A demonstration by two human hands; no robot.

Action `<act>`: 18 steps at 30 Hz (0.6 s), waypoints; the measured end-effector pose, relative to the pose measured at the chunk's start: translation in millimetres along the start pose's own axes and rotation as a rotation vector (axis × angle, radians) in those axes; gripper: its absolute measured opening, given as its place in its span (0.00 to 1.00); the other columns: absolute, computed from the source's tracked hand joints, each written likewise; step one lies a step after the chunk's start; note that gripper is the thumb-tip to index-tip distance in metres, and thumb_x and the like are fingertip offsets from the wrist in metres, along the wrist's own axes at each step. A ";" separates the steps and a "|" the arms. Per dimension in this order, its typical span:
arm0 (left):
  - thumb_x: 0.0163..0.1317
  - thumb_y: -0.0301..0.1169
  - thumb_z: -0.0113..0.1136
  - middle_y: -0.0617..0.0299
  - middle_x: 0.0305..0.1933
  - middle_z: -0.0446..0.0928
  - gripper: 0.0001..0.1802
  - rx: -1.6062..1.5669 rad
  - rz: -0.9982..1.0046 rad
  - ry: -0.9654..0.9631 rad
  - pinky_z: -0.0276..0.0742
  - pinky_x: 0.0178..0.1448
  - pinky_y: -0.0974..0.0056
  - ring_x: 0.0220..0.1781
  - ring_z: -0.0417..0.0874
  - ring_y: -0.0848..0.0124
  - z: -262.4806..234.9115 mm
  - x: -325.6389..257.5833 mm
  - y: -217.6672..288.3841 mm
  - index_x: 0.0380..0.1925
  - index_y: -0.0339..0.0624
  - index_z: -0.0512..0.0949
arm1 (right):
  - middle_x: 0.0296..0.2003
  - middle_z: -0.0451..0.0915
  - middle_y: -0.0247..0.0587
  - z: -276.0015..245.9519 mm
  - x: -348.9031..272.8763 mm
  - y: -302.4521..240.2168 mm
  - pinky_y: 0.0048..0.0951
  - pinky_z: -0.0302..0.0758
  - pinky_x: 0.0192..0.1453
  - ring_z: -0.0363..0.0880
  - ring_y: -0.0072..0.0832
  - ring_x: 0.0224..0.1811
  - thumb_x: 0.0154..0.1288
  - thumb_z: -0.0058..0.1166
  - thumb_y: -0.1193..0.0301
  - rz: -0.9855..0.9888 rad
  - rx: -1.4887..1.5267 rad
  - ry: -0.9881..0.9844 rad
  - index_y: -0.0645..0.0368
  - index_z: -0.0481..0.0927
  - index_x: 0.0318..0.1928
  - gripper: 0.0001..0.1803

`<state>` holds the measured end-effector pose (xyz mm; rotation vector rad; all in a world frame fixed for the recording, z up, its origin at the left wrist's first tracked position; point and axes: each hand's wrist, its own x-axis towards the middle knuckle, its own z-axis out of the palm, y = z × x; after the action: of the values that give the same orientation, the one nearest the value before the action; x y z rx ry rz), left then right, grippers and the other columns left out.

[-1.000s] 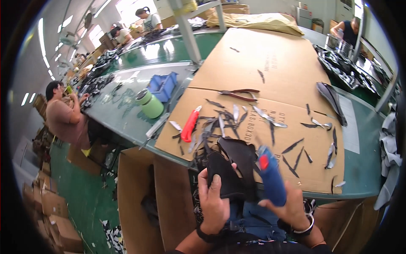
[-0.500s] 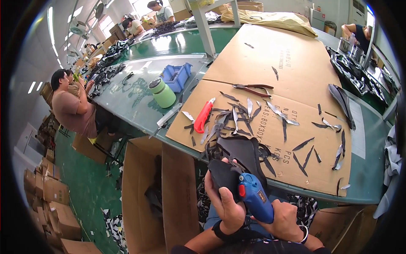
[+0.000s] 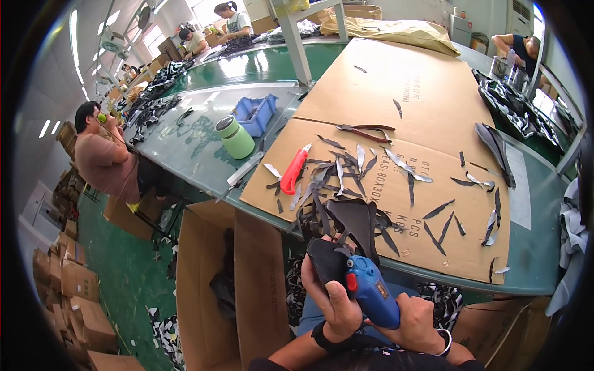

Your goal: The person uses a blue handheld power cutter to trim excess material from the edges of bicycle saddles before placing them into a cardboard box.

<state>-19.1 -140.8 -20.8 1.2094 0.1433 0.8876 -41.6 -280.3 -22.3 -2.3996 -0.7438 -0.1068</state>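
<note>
My right hand [image 3: 414,324] is wrapped round the handle of a blue handheld power cutter [image 3: 378,298] with a red button. My left hand [image 3: 337,309] holds a black, curved, sheet-like piece [image 3: 327,264], its thumb up beside the tool. The cutter's head is up against that piece; its cutting end is hidden. Just beyond, a larger dark flap [image 3: 357,221] lies over the table edge, among black strips; whether it joins the held piece I cannot tell. Farther up on the cardboard lie a red utility knife [image 3: 294,171] and pliers with dark red handles [image 3: 366,132].
Black and white offcuts [image 3: 440,226] are scattered over the cardboard sheet [image 3: 346,93]. Left of it stand a green flask [image 3: 235,138] and a blue bin [image 3: 257,114]. An open carton [image 3: 207,284] stands below the table edge. Other people work around the tables.
The black piece has turned slightly in my left hand, and the cutter has shifted a little with it. The view has moved slightly. At left, a person has raised a green object toward their head.
</note>
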 end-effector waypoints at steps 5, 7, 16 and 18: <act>0.67 0.53 0.42 0.45 0.65 0.54 0.38 0.002 -0.019 -0.062 0.65 0.64 0.46 0.61 0.67 0.54 -2.7 -3.6 -3.1 0.64 0.37 0.45 | 0.15 0.69 0.43 -0.8 2.5 -3.6 0.34 0.69 0.21 0.73 0.39 0.15 0.40 0.71 0.50 0.020 0.011 0.007 0.61 0.69 0.24 0.30; 0.67 0.52 0.42 0.45 0.65 0.54 0.38 -0.012 0.002 -0.086 0.66 0.64 0.46 0.60 0.68 0.54 -4.3 -3.8 -1.0 0.64 0.37 0.45 | 0.15 0.69 0.43 -3.1 4.2 -7.3 0.34 0.70 0.22 0.74 0.39 0.16 0.40 0.72 0.50 -0.001 -0.011 -0.001 0.61 0.69 0.24 0.30; 0.63 0.27 0.55 0.56 0.43 0.75 0.15 0.484 -0.037 -0.273 0.71 0.47 0.70 0.40 0.76 0.73 -27.5 19.5 20.1 0.48 0.31 0.74 | 0.20 0.75 0.47 -32.4 41.0 6.3 0.36 0.74 0.28 0.78 0.43 0.22 0.42 0.72 0.55 0.085 0.276 0.046 0.62 0.72 0.31 0.27; 0.53 0.19 0.63 0.55 0.36 0.81 0.12 0.392 0.014 -0.346 0.75 0.43 0.71 0.37 0.80 0.73 -31.1 27.5 26.4 0.40 0.32 0.79 | 0.23 0.76 0.46 -37.4 58.9 5.9 0.34 0.74 0.31 0.79 0.41 0.25 0.43 0.71 0.58 0.128 0.473 0.086 0.63 0.72 0.35 0.27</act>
<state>-31.1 -97.4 -0.8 1.7133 0.0285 0.6648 14.7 -277.3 19.3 -1.9703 -0.5061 0.0179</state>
